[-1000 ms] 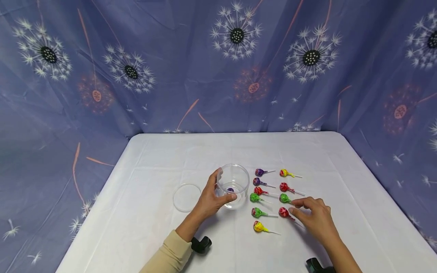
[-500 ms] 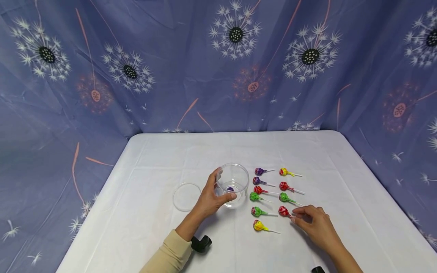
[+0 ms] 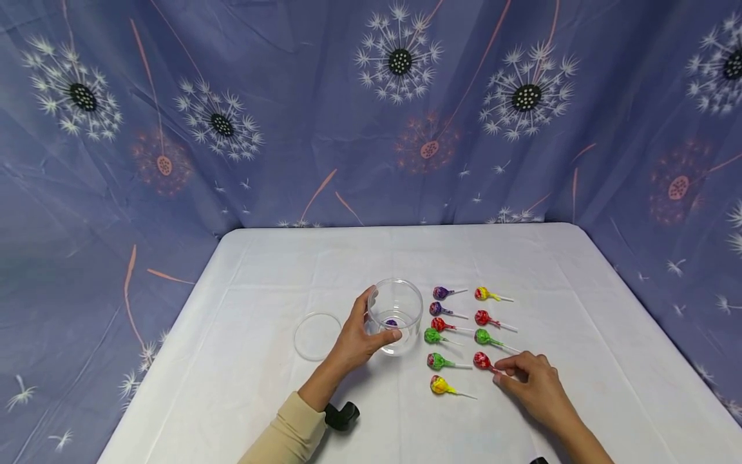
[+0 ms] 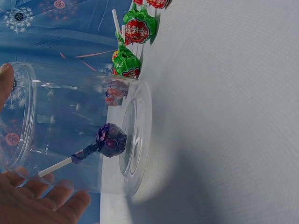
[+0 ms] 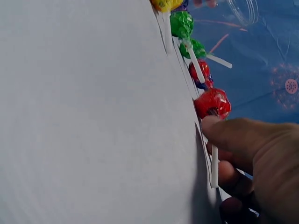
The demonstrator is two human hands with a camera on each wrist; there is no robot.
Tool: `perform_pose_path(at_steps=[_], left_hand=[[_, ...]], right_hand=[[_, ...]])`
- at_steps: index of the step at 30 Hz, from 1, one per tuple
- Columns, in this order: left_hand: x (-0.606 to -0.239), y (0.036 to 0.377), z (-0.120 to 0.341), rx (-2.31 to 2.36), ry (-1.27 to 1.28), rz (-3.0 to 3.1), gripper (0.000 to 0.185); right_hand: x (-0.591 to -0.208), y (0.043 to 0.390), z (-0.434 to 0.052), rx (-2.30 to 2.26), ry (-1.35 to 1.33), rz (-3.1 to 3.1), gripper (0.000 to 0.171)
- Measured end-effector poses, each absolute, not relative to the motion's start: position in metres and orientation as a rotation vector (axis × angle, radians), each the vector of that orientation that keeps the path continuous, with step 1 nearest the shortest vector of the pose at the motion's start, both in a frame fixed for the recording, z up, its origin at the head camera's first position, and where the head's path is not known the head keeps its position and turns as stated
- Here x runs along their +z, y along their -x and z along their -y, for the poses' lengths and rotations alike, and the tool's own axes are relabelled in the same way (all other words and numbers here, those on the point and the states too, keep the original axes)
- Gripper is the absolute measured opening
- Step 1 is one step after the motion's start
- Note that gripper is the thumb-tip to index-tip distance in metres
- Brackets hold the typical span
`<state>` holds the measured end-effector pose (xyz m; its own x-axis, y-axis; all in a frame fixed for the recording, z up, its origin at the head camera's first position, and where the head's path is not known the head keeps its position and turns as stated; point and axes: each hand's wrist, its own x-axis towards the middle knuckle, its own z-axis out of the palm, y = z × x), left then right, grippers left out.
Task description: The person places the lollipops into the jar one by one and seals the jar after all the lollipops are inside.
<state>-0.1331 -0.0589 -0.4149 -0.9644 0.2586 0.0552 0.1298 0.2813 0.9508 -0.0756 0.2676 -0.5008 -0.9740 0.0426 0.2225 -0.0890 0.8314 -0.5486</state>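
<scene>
My left hand [image 3: 359, 338] grips a clear round plastic container [image 3: 396, 309], thumb in front and fingers around the far side. A purple-wrapped lollipop [image 4: 111, 140] stands tilted inside it, its white stick pointing up toward the rim. At the right, my right hand [image 3: 536, 386] pinches the stick of a red lollipop [image 3: 482, 360] close to its wrapper; the right wrist view shows the thumb against the wrapper's base. This red lollipop [image 5: 213, 103] is at the near end of the right column, just below a green lollipop [image 3: 482, 336].
Several purple, red, green and yellow lollipops lie in two columns right of the container, with a yellow lollipop [image 3: 440, 385] nearest me. A clear round lid [image 3: 317, 314] lies left of the container. White cloth covers the table [image 3: 255, 277]; a patterned curtain [image 3: 324, 116] hangs behind.
My right hand has shifted a little toward me, away from the green lollipop and onto the red lollipop's stick. The left hand and container have stayed put.
</scene>
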Motion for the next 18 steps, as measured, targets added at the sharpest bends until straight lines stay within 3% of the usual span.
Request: perform_pose_path(at_steps=[13, 18], left_hand=[[-0.4154, 0.133, 0.0584, 1.779, -0.367, -2.427, 0.089], [-0.4155, 0.1328, 0.0589, 1.782, -0.376, -2.418, 0.089]], right_hand=[[-0.5037, 0.0743, -0.2644, 0.842, -0.006, 2.7, 0.02], [-0.4998, 0.0727, -0.264, 0.894, 0.058, 2.728, 0.012]])
